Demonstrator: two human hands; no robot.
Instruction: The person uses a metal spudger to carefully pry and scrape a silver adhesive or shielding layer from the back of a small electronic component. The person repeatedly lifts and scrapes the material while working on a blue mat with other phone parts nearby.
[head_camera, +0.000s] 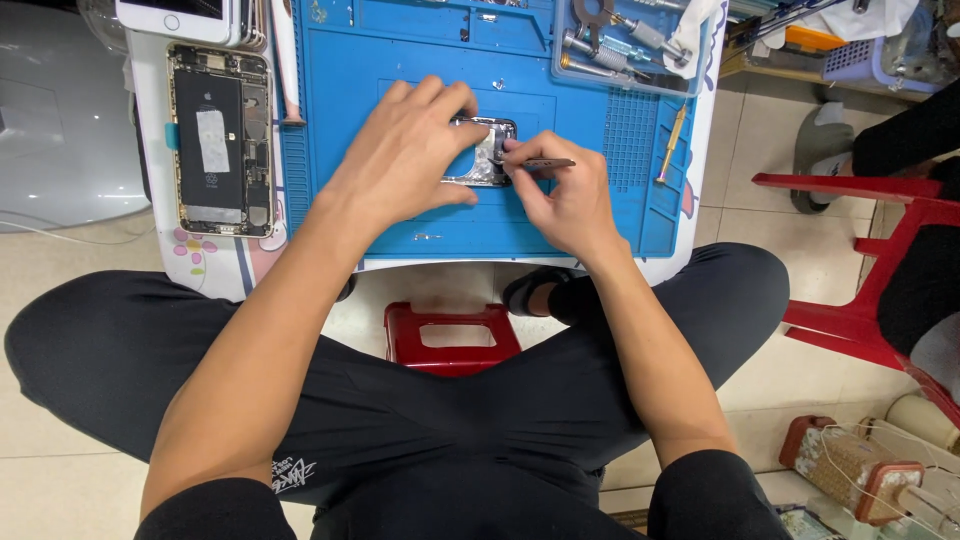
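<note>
L hand (405, 155) clamps small metal phone part (487, 155) on blue mat (420, 60). R hand (565, 195) pinches tweezers (545, 163), tip at part. Clear tray (700, 60) top right holds screwdrivers (610, 40).

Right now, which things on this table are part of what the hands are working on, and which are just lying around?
In use:
left hand holding down the small phone part
right hand with the tweezers
blue repair mat under them

Lying about:
opened phone showing its battery
white phone
gold screwdriver
tray of tools
red stool on the floor
</note>
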